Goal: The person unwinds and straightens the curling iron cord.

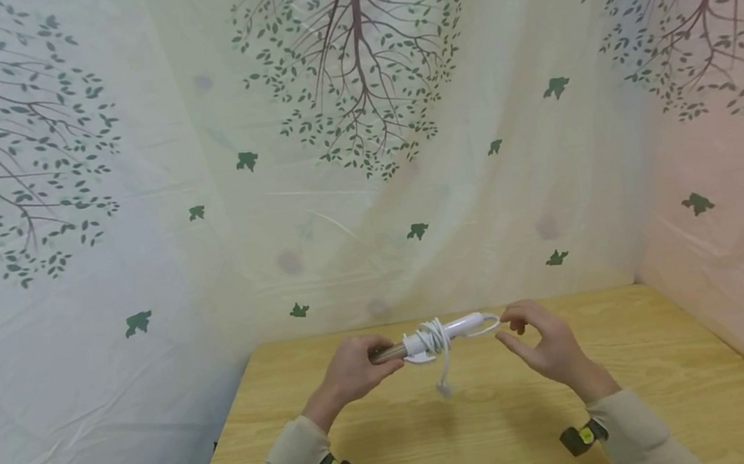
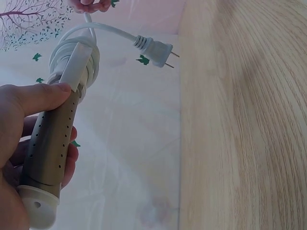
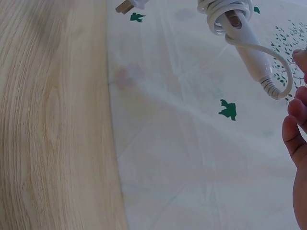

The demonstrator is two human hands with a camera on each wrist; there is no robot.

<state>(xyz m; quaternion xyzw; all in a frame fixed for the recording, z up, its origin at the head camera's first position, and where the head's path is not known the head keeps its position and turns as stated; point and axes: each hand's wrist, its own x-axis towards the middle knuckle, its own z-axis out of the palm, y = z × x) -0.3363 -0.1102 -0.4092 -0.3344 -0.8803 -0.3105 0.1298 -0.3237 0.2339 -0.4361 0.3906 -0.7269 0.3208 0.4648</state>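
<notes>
White cord (image 1: pixel 431 338) is already wound round the wand-shaped appliance (image 1: pixel 463 324) between the grips, only its plug (image 2: pixel 157 51) end left dangling; left grip (image 1: pixel 354 367) holds the barrel (image 2: pixel 52 139), right grip (image 1: pixel 549 346), fingers parted, is just beside the cord's loop.

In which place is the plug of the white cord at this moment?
In the head view, the plug hangs below the coiled cord, between the left hand and the right hand, above the wooden table.

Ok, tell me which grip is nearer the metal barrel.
Left. The left grip holds the metal barrel; the right grip is beyond the white handle's far end, by the cord, contact unclear.
</notes>
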